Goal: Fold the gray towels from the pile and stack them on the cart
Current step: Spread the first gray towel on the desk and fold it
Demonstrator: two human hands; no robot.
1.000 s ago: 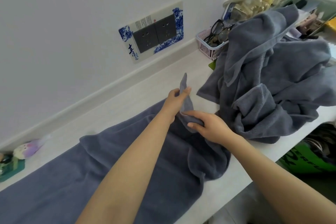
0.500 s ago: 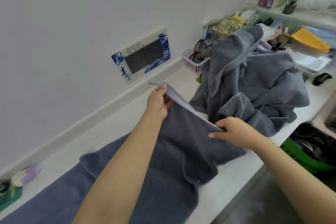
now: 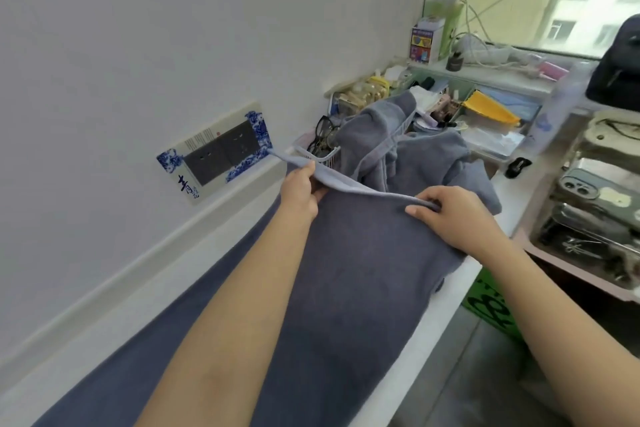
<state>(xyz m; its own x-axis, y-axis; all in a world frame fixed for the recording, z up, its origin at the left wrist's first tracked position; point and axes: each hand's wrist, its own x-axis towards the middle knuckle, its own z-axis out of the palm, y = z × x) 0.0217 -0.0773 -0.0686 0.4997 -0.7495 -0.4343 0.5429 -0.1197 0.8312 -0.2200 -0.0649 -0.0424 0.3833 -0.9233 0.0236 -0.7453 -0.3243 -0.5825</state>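
Observation:
A long gray towel (image 3: 363, 274) lies lengthwise on the white counter (image 3: 440, 302), its far end lifted. My left hand (image 3: 301, 192) pinches the far edge near its left corner. My right hand (image 3: 450, 215) pinches the same edge further right, so the hem stretches taut between them above the counter. Behind the hands sits the pile of crumpled gray towels (image 3: 415, 152). The cart (image 3: 588, 218) stands at the right, its shelves holding bags and phone cases.
A blue-and-white socket plate (image 3: 214, 156) is on the wall at left. A small basket with glasses (image 3: 322, 146) and cluttered trays (image 3: 485, 114) sit behind the pile. A green box (image 3: 491, 305) stands on the floor under the counter edge.
Both hands have raised the towel's far end and moved apart along the edge, pulling it straight. The view has tilted up and right, bringing the cart and window in.

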